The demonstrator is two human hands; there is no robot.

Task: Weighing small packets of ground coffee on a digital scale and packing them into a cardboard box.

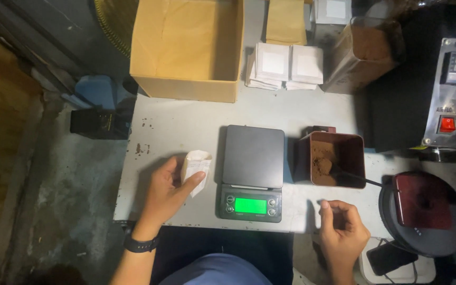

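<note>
- Left hand (167, 191) pinches a small white filter pouch (197, 170) between thumb and forefinger, holding it upright on the grey table (186, 126) just at nine o'clock of the black digital scale (253, 171).
- Right hand (342, 224) rests near the table's front edge at about four o'clock of the scale, fingers curled loosely inward; it grips nothing that shows, and sits apart from the spoon.
- Standing at three o'clock of the scale is a dark red square tin (337, 158) holding brown powder, with a dark spoon (357, 177) leaning in it, handle pointing toward four o'clock.
- Risk, as I judge it: the pouch is soft and held only at one side, so a slack pinch could let it fold or tip and shed whatever goes in.
- Another risk: the spoon handle juts over the tin's rim, near the right hand; a careless brush could flip powder onto the table or the scale's platform.
- Pose: the left wrist, with a dark band, comes in from six o'clock, palm turned toward the pouch; the right forearm rises from five o'clock, knuckles up.
- At twelve o'clock lie stacks of white sachets (286, 66), an open cardboard box (188, 50) at eleven, and a brown bag of powder (365, 53) at one.
</note>
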